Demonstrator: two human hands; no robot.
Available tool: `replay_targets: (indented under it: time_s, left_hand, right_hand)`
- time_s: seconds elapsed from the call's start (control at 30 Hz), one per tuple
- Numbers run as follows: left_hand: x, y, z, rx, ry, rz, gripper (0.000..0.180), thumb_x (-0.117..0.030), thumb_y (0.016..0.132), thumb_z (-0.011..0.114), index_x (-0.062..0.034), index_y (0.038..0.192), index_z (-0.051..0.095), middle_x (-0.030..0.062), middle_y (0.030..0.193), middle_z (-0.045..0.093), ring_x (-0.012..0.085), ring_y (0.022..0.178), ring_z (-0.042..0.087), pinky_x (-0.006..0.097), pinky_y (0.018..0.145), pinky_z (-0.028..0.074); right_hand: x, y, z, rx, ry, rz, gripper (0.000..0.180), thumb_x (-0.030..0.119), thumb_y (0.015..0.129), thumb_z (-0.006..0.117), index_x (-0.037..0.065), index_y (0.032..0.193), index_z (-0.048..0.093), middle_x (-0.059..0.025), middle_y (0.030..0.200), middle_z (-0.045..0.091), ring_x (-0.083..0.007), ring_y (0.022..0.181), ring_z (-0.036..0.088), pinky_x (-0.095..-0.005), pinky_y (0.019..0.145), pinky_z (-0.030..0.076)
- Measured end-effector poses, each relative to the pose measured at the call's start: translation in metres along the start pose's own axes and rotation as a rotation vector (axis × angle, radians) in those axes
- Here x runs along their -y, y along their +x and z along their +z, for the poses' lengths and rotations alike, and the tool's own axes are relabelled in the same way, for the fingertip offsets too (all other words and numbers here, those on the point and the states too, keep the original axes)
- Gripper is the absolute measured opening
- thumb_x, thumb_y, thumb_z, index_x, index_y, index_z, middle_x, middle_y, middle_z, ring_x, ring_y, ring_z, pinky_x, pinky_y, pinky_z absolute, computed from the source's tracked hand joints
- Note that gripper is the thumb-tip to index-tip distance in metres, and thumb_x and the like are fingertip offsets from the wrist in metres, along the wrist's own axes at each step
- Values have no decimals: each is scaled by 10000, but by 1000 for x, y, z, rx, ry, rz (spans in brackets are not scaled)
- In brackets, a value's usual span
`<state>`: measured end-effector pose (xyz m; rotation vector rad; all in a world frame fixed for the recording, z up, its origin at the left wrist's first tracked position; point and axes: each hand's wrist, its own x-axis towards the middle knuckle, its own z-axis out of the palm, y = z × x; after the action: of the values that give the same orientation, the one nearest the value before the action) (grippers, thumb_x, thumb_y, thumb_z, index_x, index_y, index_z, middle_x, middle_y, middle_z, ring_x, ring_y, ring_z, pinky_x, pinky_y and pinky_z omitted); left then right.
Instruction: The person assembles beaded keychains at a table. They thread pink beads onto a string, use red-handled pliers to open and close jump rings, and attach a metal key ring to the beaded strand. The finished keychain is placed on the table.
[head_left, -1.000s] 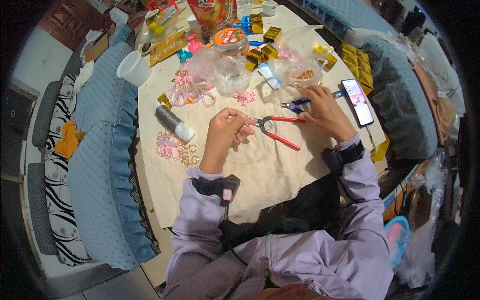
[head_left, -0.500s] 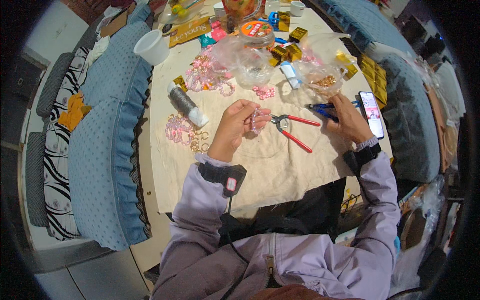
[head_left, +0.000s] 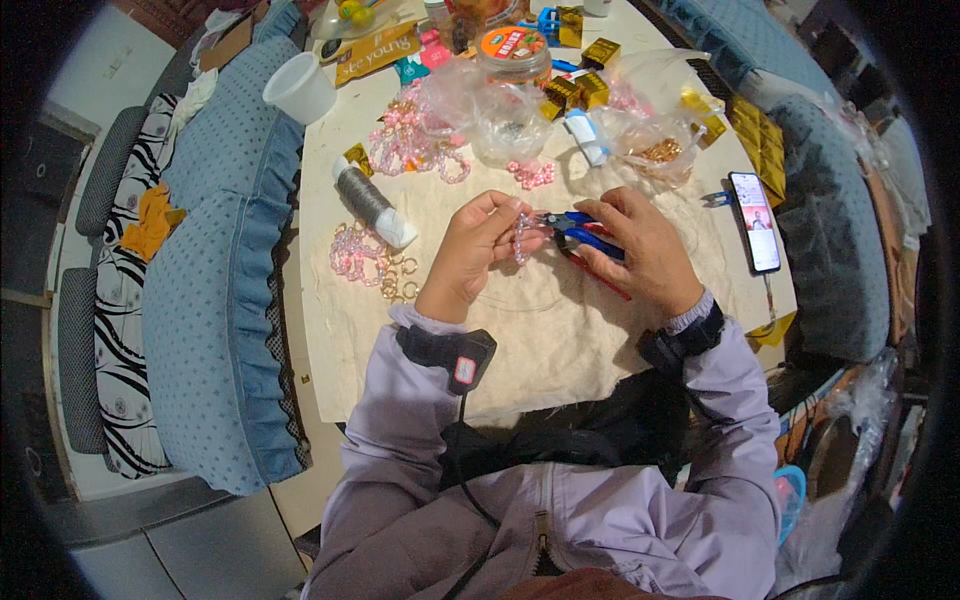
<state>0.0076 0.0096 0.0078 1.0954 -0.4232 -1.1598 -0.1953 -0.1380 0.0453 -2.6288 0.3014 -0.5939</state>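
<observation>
My left hand [head_left: 478,245] pinches a short strand of pink beads [head_left: 520,236] above the cream cloth on the table [head_left: 560,330]. My right hand [head_left: 640,245] grips blue-handled pliers [head_left: 572,226], whose tip points left and meets the strand. Red-handled pliers [head_left: 598,275] lie on the cloth, partly hidden under my right hand. Both sleeves are lilac, with a dark band on each wrist.
A grey thread spool [head_left: 372,203] and pink bead chains with gold rings [head_left: 365,258] lie left of my hands. Clear bags of beads [head_left: 500,110], gold boxes [head_left: 580,90], an orange-lidded jar [head_left: 513,48] and a white cup [head_left: 300,88] sit farther back. A phone [head_left: 755,221] rests at right. Blue cushioned seats flank the table.
My right hand left the red pliers on the cloth, picked up the blue-handled pliers and brought them left to the bead strand in my left hand.
</observation>
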Motion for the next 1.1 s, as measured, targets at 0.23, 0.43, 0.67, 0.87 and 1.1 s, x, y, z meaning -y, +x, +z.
replay_targets:
  time_s: [0.23, 0.43, 0.67, 0.87, 1.1]
  left_hand:
    - [0, -1, -3, 40, 22, -22, 223, -240, 1031, 639, -28, 1082, 591, 109, 1030, 699, 227, 886, 751, 311, 771, 647]
    - [1, -3, 1, 14, 42, 3, 181, -213, 1051, 599, -35, 1084, 598, 116, 1034, 699, 216, 863, 754, 274, 736, 647]
    - [1, -3, 1, 8, 64, -16, 187, -218, 1041, 625, -39, 1086, 599, 90, 1009, 698, 184, 821, 752, 250, 711, 645]
    - [0, -4, 2, 2, 109, -52, 202, -236, 1043, 622, -42, 1091, 601, 93, 994, 704, 176, 811, 752, 247, 688, 644]
    - [-1, -4, 4, -10, 106, -59, 215, -254, 1045, 620, -44, 1090, 599, 99, 942, 710, 184, 780, 753, 264, 666, 648]
  right_hand:
    - [5, 1, 6, -30, 21, -8, 431, 266, 851, 741, 58, 1221, 665, -157, 1071, 603, -345, 960, 625, -414, 820, 523]
    - [7, 0, 2, 10, 35, 9, 427, 290, 862, 750, 61, 1214, 675, -158, 1103, 613, -343, 976, 631, -408, 836, 527]
    - [11, 3, 1, -43, 31, -37, 399, 249, 822, 748, 55, 1163, 677, -143, 1008, 600, -338, 943, 610, -429, 797, 508]
    - [13, 4, 1, -26, 18, -31, 396, 261, 825, 743, 57, 1157, 677, -144, 1006, 602, -344, 942, 610, -431, 803, 508]
    - [15, 4, 0, -13, 4, -13, 398, 265, 828, 745, 53, 1158, 677, -151, 1010, 604, -345, 944, 611, -429, 810, 509]
